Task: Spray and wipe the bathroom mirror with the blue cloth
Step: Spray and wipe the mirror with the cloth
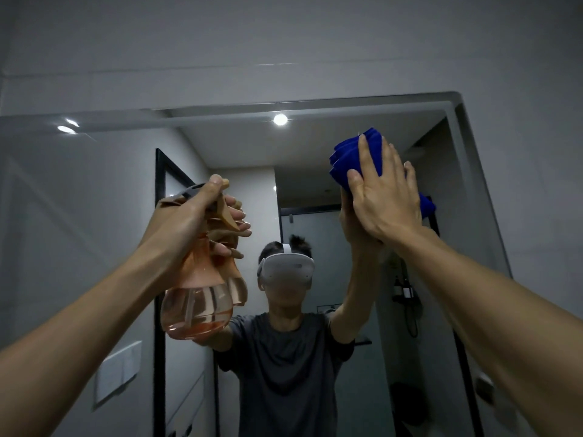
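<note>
Right hand (383, 197) pressing blue cloth (350, 156) — mirror (94, 216)

The mirror (94, 216) on the grey wall (284, 42) carries the work here: a folded blue cloth (347, 156) lies flat against the glass, up near its top right corner.

Cloth (350, 159) pressed on mirror (94, 190) near upper right corner under right hand (385, 197); spray bottle (197, 298) in left hand (189, 222), left of cloth.
</note>
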The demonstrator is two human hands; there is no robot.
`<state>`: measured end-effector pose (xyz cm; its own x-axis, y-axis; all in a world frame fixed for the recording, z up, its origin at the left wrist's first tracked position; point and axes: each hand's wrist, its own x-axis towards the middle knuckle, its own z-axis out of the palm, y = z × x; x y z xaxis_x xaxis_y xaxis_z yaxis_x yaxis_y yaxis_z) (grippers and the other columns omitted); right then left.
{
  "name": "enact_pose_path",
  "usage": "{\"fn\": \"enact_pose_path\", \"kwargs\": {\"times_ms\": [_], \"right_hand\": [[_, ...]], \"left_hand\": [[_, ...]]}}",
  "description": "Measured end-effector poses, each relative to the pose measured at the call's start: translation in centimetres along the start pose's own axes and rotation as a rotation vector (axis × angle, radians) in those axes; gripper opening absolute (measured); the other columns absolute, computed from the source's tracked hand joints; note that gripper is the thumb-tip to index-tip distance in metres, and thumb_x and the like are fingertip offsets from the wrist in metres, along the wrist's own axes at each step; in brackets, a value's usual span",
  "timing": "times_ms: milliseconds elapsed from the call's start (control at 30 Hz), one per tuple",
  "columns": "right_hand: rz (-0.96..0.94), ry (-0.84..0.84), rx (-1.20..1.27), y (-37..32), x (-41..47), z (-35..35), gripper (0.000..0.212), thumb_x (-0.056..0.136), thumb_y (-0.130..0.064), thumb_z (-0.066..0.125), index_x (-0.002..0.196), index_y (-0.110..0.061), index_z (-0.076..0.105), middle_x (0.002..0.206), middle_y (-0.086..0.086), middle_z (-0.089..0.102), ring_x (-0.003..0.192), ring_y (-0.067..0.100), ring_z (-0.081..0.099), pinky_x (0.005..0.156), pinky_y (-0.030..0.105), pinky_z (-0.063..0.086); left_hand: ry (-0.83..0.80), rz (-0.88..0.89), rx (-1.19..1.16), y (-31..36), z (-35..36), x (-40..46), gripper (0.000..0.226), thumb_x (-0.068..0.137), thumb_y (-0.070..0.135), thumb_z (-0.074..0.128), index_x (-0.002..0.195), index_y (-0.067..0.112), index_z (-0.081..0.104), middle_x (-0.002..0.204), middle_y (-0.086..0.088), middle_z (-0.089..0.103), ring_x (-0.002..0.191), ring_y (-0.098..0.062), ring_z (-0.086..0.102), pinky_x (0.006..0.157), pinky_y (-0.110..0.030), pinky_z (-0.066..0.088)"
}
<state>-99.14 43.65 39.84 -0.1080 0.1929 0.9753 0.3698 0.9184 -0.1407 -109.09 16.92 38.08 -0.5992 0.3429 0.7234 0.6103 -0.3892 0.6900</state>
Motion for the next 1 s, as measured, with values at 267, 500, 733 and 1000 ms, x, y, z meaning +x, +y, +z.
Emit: {"fn": "enact_pose_path", "kwargs": {"times_ms": [267,500,733,1000], "right_hand": [[-0.184,-0.115,-0.220,2.9,1.2,-1.5,0.066,0.099,-0.057,0.006,0.158,-0.030,-0.006,0.167,0.008,-0.001,0.154,0.023,0.000,0.123,0.052,-0.002],[-0.095,0.040,-0.066,1.1,3.6,-0.8,0.061,0.105,-0.048,0.016,0.160,-0.025,0.007,0.165,0.014,0.013,0.152,0.028,0.010,0.123,0.051,0.005],[-0.079,0.088,0.038,-7.8,7.9,0.7,0.057,0.106,-0.045,0.022,0.158,-0.033,0.006,0.167,0.011,0.004,0.154,0.025,0.004,0.122,0.051,0.005],[-0.658,-0.061,-0.148,-12.1,-1.2,4.6,0.059,0.104,-0.054,0.025,0.158,-0.032,0.014,0.167,0.009,0.007,0.153,0.025,0.007,0.121,0.058,0.010]], "left_hand": [[0.008,0.016,-0.056,-0.2,0.9,0.3,0.041,0.091,0.050,0.060,0.085,0.011,0.071,0.077,-0.010,0.073,0.070,-0.025,0.070,0.063,-0.037,0.051],[-0.009,0.008,-0.097,0.0,0.7,0.1,0.037,0.093,0.044,0.057,0.099,0.009,0.068,0.087,-0.013,0.075,0.063,-0.020,0.075,0.045,-0.026,0.057],[-0.032,0.093,-0.010,1.9,-2.3,0.5,0.041,0.096,0.047,0.051,0.112,0.012,0.067,0.098,-0.008,0.078,0.080,-0.016,0.077,0.046,-0.026,0.057],[0.004,0.092,0.004,2.4,-3.2,0.2,0.045,0.098,0.049,0.047,0.117,0.013,0.066,0.101,-0.005,0.077,0.092,-0.020,0.075,0.049,-0.026,0.056]]}}
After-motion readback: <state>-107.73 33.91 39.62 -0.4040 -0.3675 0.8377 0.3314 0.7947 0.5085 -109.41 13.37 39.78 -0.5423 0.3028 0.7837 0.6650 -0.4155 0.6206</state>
